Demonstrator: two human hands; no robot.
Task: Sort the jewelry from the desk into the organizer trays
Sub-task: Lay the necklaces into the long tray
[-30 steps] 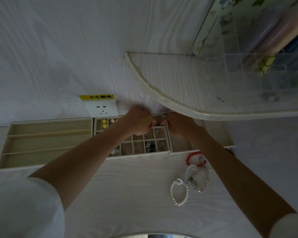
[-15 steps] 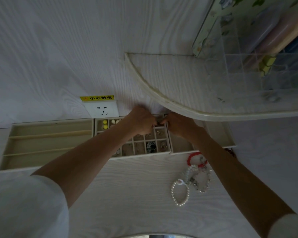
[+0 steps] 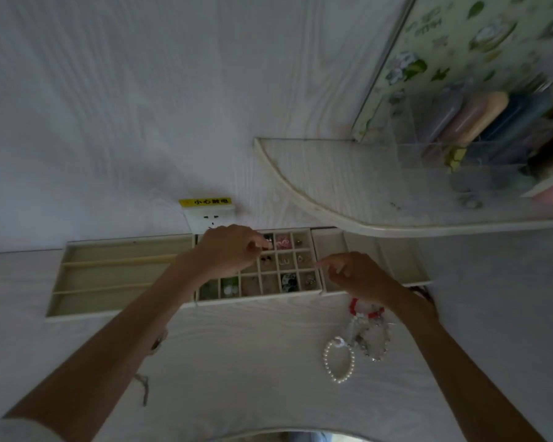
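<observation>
At mid-frame the left hand (image 3: 229, 253) pinches its fingertips together over the gridded organizer tray (image 3: 304, 293), anything held too small to tell, while the right hand (image 3: 361, 275) hovers loosely open beside it, with beaded bracelets (image 3: 339, 362) lying on the desk (image 3: 237, 362) lower right.

Left hand (image 3: 233, 250) over gridded tray (image 3: 304, 296), fingertips pinched at back-row compartment; what they pinch too small to tell. Right hand (image 3: 359, 275) over tray's right edge, fingers loosely spread, holding nothing. Long-slot tray (image 3: 58, 295) at left. Pearl bracelet (image 3: 338, 362) and red bracelet (image 3: 354, 306) on desk (image 3: 237, 362).
</observation>
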